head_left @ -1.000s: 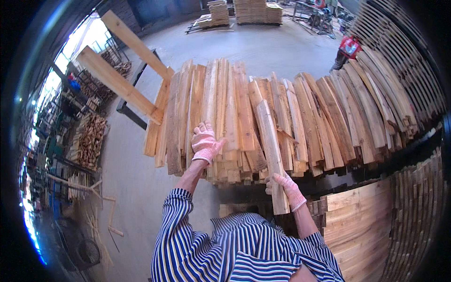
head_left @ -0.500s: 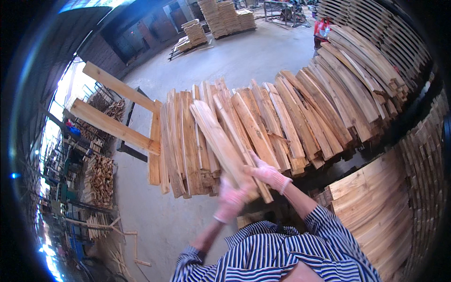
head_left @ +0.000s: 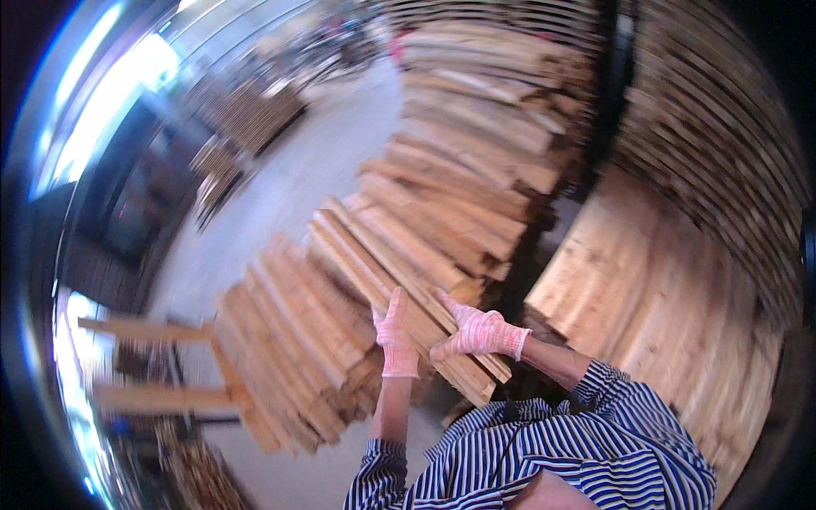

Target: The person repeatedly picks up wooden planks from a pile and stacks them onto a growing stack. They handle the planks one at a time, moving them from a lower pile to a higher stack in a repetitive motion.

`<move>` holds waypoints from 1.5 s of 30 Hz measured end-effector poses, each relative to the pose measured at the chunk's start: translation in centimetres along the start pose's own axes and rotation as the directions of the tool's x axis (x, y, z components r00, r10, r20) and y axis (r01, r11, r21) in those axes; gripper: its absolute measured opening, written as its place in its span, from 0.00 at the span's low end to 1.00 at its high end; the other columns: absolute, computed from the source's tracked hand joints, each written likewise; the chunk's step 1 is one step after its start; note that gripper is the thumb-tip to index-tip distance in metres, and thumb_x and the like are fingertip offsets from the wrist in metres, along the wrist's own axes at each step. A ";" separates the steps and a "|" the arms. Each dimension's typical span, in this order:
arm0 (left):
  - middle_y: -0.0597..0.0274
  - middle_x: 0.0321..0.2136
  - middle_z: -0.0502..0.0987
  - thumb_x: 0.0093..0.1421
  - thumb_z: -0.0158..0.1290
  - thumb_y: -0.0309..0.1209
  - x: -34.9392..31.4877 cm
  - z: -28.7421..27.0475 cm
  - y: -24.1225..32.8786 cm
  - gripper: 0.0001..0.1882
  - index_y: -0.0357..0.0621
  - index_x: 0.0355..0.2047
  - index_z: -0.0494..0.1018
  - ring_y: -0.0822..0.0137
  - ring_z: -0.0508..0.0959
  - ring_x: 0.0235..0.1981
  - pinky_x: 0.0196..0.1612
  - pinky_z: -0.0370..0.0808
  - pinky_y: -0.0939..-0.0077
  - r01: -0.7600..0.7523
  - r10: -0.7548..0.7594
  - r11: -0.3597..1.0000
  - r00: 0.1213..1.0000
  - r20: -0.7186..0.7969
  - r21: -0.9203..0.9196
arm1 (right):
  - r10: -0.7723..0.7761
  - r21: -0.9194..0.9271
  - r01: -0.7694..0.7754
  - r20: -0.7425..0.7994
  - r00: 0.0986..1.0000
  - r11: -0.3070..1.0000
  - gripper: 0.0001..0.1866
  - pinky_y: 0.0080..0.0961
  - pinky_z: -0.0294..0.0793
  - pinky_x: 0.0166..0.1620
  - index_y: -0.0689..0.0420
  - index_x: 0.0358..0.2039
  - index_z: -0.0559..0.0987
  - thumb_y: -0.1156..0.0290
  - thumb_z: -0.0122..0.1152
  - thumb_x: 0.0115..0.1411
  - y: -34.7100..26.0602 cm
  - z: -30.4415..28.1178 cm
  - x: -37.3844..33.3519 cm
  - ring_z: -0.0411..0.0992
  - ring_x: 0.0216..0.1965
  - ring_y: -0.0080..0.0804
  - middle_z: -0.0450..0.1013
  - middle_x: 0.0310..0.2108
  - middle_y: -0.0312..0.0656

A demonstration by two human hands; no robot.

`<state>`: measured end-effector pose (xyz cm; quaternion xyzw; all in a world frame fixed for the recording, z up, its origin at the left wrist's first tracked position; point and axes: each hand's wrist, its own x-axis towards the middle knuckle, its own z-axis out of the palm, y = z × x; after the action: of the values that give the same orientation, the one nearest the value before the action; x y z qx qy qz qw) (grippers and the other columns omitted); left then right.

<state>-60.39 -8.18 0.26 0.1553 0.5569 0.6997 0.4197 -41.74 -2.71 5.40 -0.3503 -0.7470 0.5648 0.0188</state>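
My hands, the left hand (head_left: pixel 396 336) and right hand (head_left: pixel 478 331), both gloved, close around one long plank (head_left: pixel 399 293), left from its near side, right over the top. I see its long axis running from lower right up to upper left, over the plank stack (head_left: pixel 297 340). Another lumber pile (head_left: pixel 476 161) crowds just beyond; stacked boards (head_left: pixel 646 280) stand right.

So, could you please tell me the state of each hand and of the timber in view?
left hand: gloved, fingers flat against the side of the plank.
right hand: gloved, fingers gripping the plank from the right.
plank: held at its near end, slanting up and to the left.
board pile: stacked, ends uneven.
flat boards: laid side by side at right.
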 end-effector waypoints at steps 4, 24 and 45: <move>0.49 0.62 0.69 0.70 0.50 0.45 1.9 8.9 -3.2 0.32 0.40 0.67 0.60 0.57 0.71 0.61 0.64 0.70 0.59 -0.017 0.093 0.987 0.873 0.479 -0.162 | 0.055 -0.055 -0.080 -0.355 0.933 0.995 0.68 0.40 0.71 0.62 0.45 0.76 0.43 0.49 0.76 0.42 0.8 -5.2 -8.3 0.66 0.64 0.56 0.60 0.66 0.63; 0.47 0.50 0.77 0.62 0.56 0.58 -35.8 44.9 -26.7 0.37 0.37 0.57 0.69 0.47 0.76 0.51 0.58 0.75 0.49 0.522 -0.587 0.678 -0.039 0.809 0.518 | 0.344 0.431 -0.445 -0.901 -0.264 0.785 0.40 0.44 0.70 0.60 0.48 0.69 0.65 0.40 0.57 0.62 27.9 -4.1 -54.4 0.70 0.59 0.53 0.70 0.57 0.57; 0.50 0.60 0.71 0.61 0.43 0.72 -51.5 49.6 -33.4 0.49 0.41 0.64 0.64 0.50 0.71 0.59 0.67 0.65 0.51 0.426 -0.758 0.572 -0.053 0.651 0.701 | 0.434 0.489 -0.343 -0.872 -0.229 0.802 0.31 0.45 0.71 0.60 0.41 0.65 0.71 0.41 0.51 0.66 35.3 -6.6 -66.7 0.71 0.59 0.55 0.73 0.57 0.55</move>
<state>18.32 -14.21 -0.78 0.3236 0.3013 0.1168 0.8893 29.03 -29.41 2.05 -0.8564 -0.3223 0.1280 0.3825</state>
